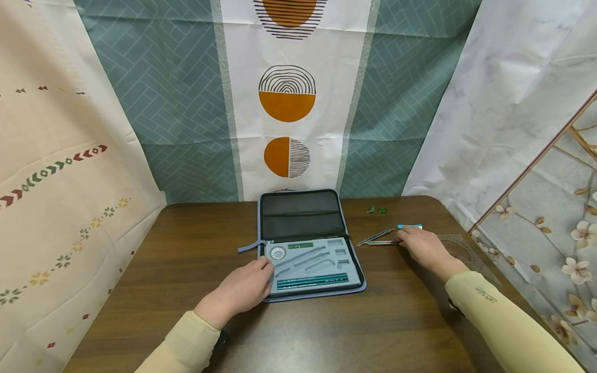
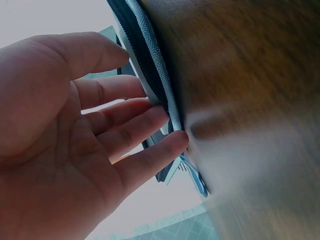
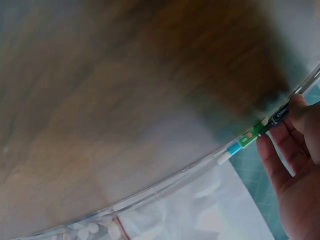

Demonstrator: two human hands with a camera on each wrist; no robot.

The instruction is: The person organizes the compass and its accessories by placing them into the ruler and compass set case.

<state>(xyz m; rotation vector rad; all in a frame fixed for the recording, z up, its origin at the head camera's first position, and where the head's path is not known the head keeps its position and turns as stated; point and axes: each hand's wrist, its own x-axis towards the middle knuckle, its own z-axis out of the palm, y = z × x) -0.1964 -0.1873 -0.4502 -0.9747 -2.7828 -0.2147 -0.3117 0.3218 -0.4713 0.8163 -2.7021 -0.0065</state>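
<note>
An open zip case (image 1: pixel 310 298) lies on the table, its grey tray (image 1: pixel 298 267) holding teal pencils (image 1: pixel 312 281), a round white dial (image 1: pixel 278 253) and bare recesses. My left hand (image 1: pixel 249 284) rests at the case's left edge; loosely extended fingers touch the zipped rim (image 2: pixel 162 85) in the left wrist view. To the right of the case lie metal drawing compasses (image 1: pixel 374 240). My right hand (image 1: pixel 424 248) pinches the dark end (image 3: pixel 280 115) of one between thumb and fingers. Just behind this hand is a blue, green and white eraser (image 3: pixel 247 137).
Two small green pieces (image 1: pixel 382 211) lie at the back right of the table (image 1: pixel 200 238). A clear protractor-like sheet (image 1: pixel 459 248) is partly under the right forearm. Patterned cloths (image 1: pixel 182 103) hang around the table's back and sides.
</note>
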